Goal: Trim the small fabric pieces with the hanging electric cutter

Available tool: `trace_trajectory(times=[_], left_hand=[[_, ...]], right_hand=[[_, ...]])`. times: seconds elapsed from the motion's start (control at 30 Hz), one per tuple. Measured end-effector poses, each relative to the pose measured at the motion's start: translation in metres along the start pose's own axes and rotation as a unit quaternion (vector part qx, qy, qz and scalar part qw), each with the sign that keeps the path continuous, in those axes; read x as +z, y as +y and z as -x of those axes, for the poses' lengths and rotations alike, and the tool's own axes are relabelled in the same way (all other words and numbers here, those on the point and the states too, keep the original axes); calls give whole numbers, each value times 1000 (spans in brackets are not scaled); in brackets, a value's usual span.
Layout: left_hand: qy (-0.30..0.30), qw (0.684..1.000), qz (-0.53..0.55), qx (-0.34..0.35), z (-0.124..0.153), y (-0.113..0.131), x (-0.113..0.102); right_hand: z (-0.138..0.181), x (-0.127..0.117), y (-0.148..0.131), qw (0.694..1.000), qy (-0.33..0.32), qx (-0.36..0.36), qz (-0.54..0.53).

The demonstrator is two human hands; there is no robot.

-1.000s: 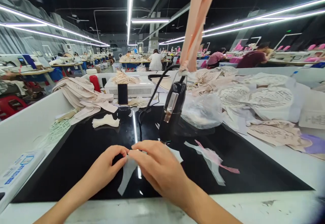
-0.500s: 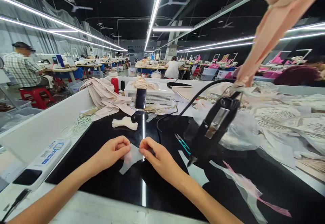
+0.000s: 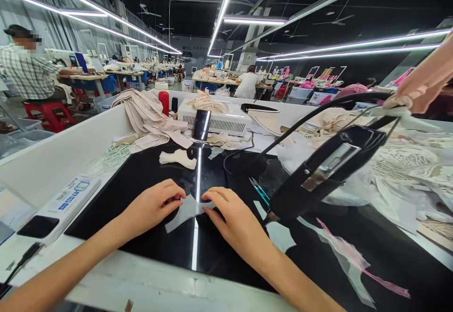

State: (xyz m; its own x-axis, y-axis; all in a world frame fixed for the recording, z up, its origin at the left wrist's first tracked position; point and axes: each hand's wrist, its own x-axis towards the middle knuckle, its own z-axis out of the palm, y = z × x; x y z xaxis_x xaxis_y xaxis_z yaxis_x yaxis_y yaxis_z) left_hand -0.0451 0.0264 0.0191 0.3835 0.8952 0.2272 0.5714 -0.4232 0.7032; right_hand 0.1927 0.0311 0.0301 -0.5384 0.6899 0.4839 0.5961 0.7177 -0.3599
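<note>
A small sheer white fabric piece (image 3: pixel 184 214) lies on the glossy black work surface (image 3: pixel 155 250) between my hands. My left hand (image 3: pixel 154 206) is at its left edge, thumb and forefinger slightly apart. At its right end is my right hand (image 3: pixel 231 213), with a gap between thumb and fingers and the fabric's tip showing in that gap. Just beyond lies a cream fabric piece (image 3: pixel 178 158). Right of my right hand, a black handheld tool (image 3: pixel 318 170) hangs tilted from a pink cloth strip (image 3: pixel 421 85), its tip close to the surface.
Teal thread snips (image 3: pixel 260 191) lie left of the black tool. More sheer pieces (image 3: pixel 281 236) and a pink-white scrap (image 3: pixel 350 255) are at right. A white box (image 3: pixel 226 122) and phone (image 3: pixel 201 124) stand behind. A white device (image 3: pixel 60 208) sits left. People work farther back.
My fingers have loosened from the sheer piece, which now lies flatter on the surface. The black tool has swung to a more slanted position, and the view has shifted slightly.
</note>
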Motion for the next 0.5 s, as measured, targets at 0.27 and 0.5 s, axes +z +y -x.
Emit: trace_trajectory(times=[0.27,0.5], left_hand=[[-100,983,-47,144,-5,-9,1],[-133,976,-96,146,-5,-10,-1]], right_hand=[[31,-72,-3,903,358,-160,175],[6,-78,21,892,400,84,-193]])
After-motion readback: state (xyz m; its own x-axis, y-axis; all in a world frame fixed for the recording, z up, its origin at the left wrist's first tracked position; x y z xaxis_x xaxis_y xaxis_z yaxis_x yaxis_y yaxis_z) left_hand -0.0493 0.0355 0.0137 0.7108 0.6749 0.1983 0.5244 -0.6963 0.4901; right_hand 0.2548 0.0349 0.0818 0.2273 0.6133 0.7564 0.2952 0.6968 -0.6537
